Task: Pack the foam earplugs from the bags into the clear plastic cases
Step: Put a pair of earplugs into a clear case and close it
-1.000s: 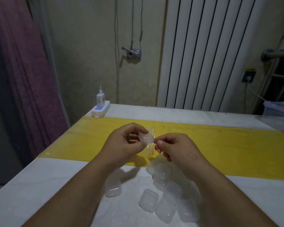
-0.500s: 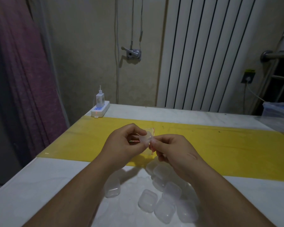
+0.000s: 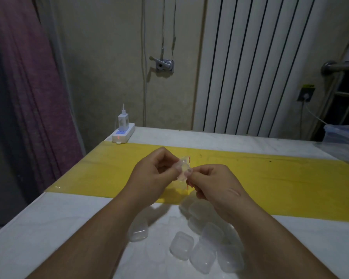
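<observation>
Contact is the change: a second ago your right hand [image 3: 216, 186] sat a little apart from the clear case [image 3: 182, 164]. Now its thumb and forefinger have closed in and pinch the bag [image 3: 180, 183] at its red seal line [image 3: 189, 160], touching the case. Your left hand [image 3: 155, 174] has stayed put, fingers curled, with thumb and fingertips pinching the case and the bag behind it. Both things are held up in the centre of the frame, over the yellow strip [image 3: 270, 178] and off the bench [image 3: 48, 238]. I read this as the start of opening the bag, so nothing from it is packed yet. Whether an earplug is inside I cannot tell through the plastic.

The seal line runs nearly top to bottom in the frame, leaning slightly left at its lower end. That puts the bag's mouth toward the right of the frame, facing your right hand, while its body extends left behind your left fingers. Its long axis I cannot settle, since your hands hide most of it. The case shows only a rounded corner, and which way its lid faces is hidden. The loose cases [image 3: 201, 256] lie lower centre, below your wrists.
</observation>
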### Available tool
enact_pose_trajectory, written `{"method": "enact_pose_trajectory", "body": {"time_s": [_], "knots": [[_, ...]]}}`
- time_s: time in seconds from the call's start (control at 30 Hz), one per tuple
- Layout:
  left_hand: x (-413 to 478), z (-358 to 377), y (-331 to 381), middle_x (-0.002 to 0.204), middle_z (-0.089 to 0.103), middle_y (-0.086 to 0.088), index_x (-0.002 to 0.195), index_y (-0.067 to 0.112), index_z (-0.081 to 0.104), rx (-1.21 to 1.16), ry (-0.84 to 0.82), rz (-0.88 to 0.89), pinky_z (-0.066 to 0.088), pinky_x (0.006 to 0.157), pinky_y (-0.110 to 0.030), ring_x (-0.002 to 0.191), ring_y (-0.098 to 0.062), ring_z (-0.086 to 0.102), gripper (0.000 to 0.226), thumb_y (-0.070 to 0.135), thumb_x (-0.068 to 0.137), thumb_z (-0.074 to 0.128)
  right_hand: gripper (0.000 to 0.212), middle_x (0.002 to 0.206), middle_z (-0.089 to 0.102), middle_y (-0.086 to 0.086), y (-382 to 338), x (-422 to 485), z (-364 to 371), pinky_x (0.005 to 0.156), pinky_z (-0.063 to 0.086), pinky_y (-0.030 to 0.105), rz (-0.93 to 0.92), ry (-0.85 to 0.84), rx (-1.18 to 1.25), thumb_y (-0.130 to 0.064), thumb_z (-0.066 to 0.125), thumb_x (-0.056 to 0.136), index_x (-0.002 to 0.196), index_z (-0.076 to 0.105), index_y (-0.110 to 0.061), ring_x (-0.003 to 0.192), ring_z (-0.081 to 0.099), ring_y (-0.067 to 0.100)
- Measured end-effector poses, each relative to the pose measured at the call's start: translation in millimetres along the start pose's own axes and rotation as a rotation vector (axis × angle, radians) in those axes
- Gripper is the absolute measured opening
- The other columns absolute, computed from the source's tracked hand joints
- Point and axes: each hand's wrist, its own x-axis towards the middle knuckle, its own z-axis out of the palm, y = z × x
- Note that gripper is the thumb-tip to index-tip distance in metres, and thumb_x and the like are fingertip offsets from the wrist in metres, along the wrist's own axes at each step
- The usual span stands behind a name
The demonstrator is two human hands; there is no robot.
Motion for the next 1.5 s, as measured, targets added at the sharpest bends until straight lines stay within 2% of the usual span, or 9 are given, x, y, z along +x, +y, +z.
{"method": "enact_pose_trajectory", "body": {"time_s": [0.1, 0.2, 0.27, 0.47, 0.63, 0.8, 1.03, 1.2, 1.5], "knots": [[2.7, -2.4, 4.2, 0.079, 0.071, -0.012, 0.096, 0.010, 0.058, -0.150, 0.052, -0.103, 0.053, 0.058, -0.022, 0.069, -0.019, 0.069, 0.004, 0.013, 0.096, 0.056, 0.022, 0.060, 0.054, 0.001, 1.9, 0.4, 0.7, 0.049, 0.034, 0.024, -0.003, 0.010, 0.000, -0.019, 0.066, 0.088, 0.076, 0.072, 0.000, 0.047, 0.038, 0.012], [3.0, -4.8, 2.6, 0.076, 0.068, -0.007, 0.110, 0.026, 0.059, -0.184, 0.040, -0.127, 0.056, 0.062, -0.030, 0.065, -0.021, 0.068, 0.032, 0.001, 0.096, 0.046, 0.014, 0.062, 0.058, 0.002, -0.6, 0.4, -2.1, 0.051, 0.040, 0.023, -0.001, 0.001, 0.059, -0.015, 0.068, 0.087, 0.077, 0.074, -0.006, 0.050, 0.044, 0.011], [0.2, -5.3, 4.5, 0.084, 0.064, -0.009, 0.110, 0.020, 0.064, -0.112, -0.018, -0.145, 0.058, 0.063, -0.029, 0.063, -0.019, 0.068, 0.041, -0.010, 0.092, 0.042, 0.005, 0.063, 0.061, 0.003, -1.4, 0.1, -4.4, 0.053, 0.044, 0.023, 0.000, -0.008, 0.109, -0.009, 0.069, 0.085, 0.083, 0.072, -0.008, 0.053, 0.049, 0.012], [-1.9, -5.9, 5.4, 0.088, 0.068, -0.004, 0.098, 0.018, 0.070, 0.097, -0.037, -0.136, 0.057, 0.066, -0.019, 0.067, -0.002, 0.064, 0.032, -0.004, 0.074, 0.077, 0.004, 0.066, 0.064, 0.010, -3.0, -1.1, -7.6, 0.056, 0.052, 0.024, -0.059, 0.080, 0.141, 0.001, 0.070, 0.082, 0.082, 0.068, -0.002, 0.056, 0.057, 0.017], [-1.1, -3.2, 5.8, 0.083, 0.069, 0.004, 0.098, 0.021, 0.070, 0.201, 0.023, -0.106, 0.045, 0.059, -0.008, 0.063, 0.005, 0.057, 0.032, 0.007, 0.072, 0.082, 0.023, 0.077, 0.072, 0.010, -8.2, -0.6, -7.8, 0.069, 0.060, 0.033, -0.162, 0.167, 0.195, 0.011, 0.059, 0.081, 0.074, 0.071, -0.008, 0.066, 0.067, 0.017], [-1.1, -1.4, 6.2, 0.088, 0.070, -0.002, 0.099, 0.023, 0.070, 0.175, 0.005, -0.125, 0.058, 0.072, -0.026, 0.074, -0.008, 0.065, 0.033, 0.010, 0.071, 0.083, 0.010, 0.076, 0.073, -0.009, -4.3, -3.4, -1.0, 0.061, 0.050, 0.021, -0.302, 0.184, -0.118, -0.016, 0.074, 0.083, 0.081, 0.070, -0.025, 0.066, 0.064, 0.006], [-1.5, -1.8, 5.8, 0.080, 0.071, 0.000, 0.099, 0.015, 0.070, 0.036, -0.002, -0.157, 0.059, 0.067, -0.023, 0.066, -0.003, 0.067, 0.034, 0.001, 0.071, 0.082, 0.007, 0.072, 0.066, -0.022, -3.8, -4.9, 0.3, 0.053, 0.034, 0.011, -0.352, 0.217, -0.315, -0.024, 0.073, 0.081, 0.080, 0.073, -0.031, 0.057, 0.050, -0.002], [-0.8, -0.3, 3.6, 0.079, 0.071, -0.005, 0.100, 0.009, 0.069, -0.031, -0.020, -0.164, 0.060, 0.069, -0.027, 0.067, -0.008, 0.067, 0.035, -0.006, 0.071, 0.079, 0.008, 0.088, 0.060, -0.017, -1.0, -2.0, 2.0, 0.066, 0.034, 0.007, -0.423, 0.274, -0.581, -0.026, 0.070, 0.083, 0.086, 0.075, -0.032, 0.080, 0.052, -0.003], [-1.5, -0.1, 3.2, 0.074, 0.070, 0.003, 0.098, 0.011, 0.069, -0.060, -0.034, -0.177, 0.059, 0.067, -0.025, 0.068, -0.008, 0.068, 0.035, -0.008, 0.070, 0.079, 0.013, 0.092, 0.061, -0.014, -0.6, -0.1, 1.7, 0.061, 0.035, 0.007, -0.268, 0.275, -0.407, -0.037, 0.075, 0.080, 0.083, 0.064, -0.032, 0.073, 0.048, -0.010]]}}
